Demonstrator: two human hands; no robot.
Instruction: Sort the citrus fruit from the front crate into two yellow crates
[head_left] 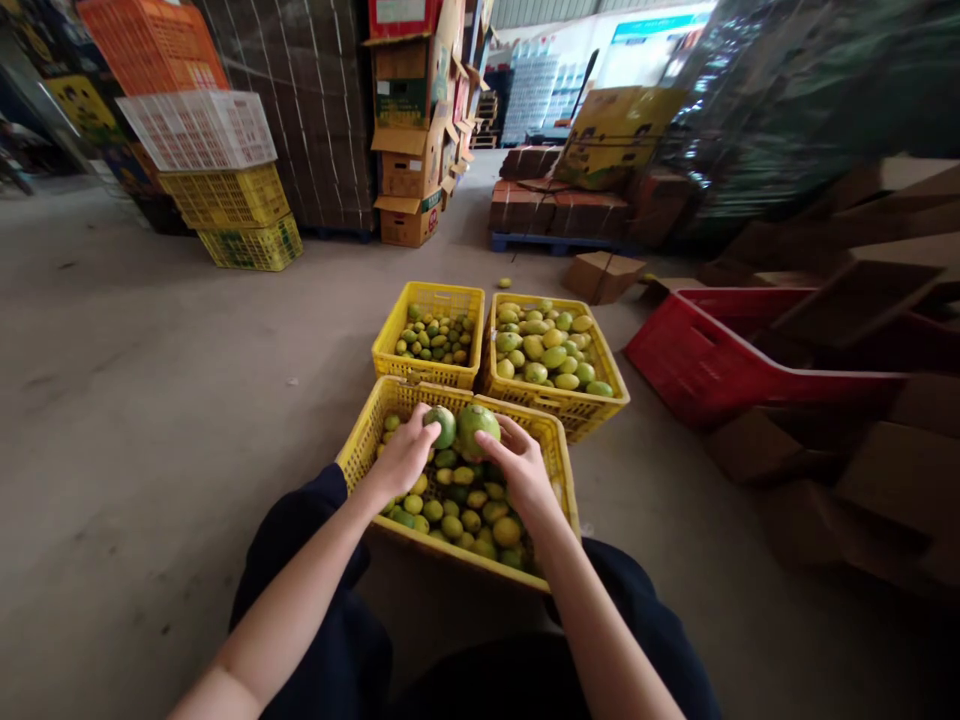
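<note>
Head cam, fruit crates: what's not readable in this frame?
- Near crate: fruit under the left hand and right hand is covered; its near wall is cut by the knees.
- Left fruit: the fingers hide most of it.
- Carton print: too small.
- Right-side boxes: blurred.
- Red crate: its inside is hidden by its own wall.

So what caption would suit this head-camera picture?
Each hand, left and right, lifts a green fruit above the nearest yellow crate on a warehouse floor.
</note>
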